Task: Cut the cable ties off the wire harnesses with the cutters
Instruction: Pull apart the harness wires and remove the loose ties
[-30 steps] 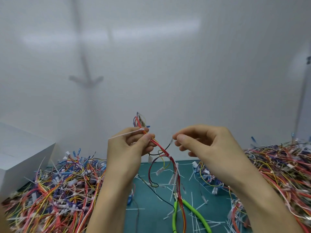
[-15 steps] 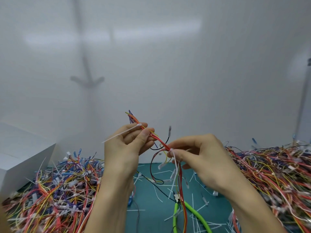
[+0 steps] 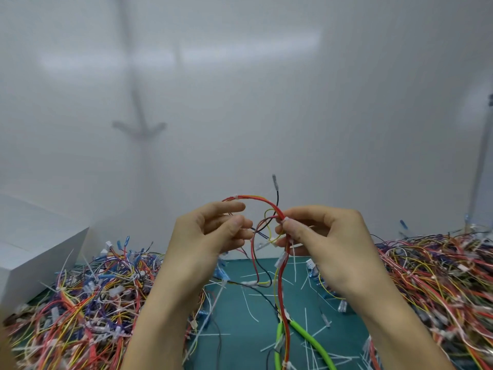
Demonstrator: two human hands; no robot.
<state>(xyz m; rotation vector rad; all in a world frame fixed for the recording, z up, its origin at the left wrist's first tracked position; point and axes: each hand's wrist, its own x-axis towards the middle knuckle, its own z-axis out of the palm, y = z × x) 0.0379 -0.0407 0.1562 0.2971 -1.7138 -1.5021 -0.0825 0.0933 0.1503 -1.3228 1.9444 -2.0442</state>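
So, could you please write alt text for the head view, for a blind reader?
A left hand and a right hand hold a red, yellow and black wire harness above a teal mat; the right hand pinches it at a white cable tie. Tangled wire piles flank the mat.

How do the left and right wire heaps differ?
The left heap of tangled wires shows many blue terminals and purple wires; the right heap of wires is mostly red, yellow, black. Only the left heap, not the right, lies beside the white box. Both lie on the teal mat.
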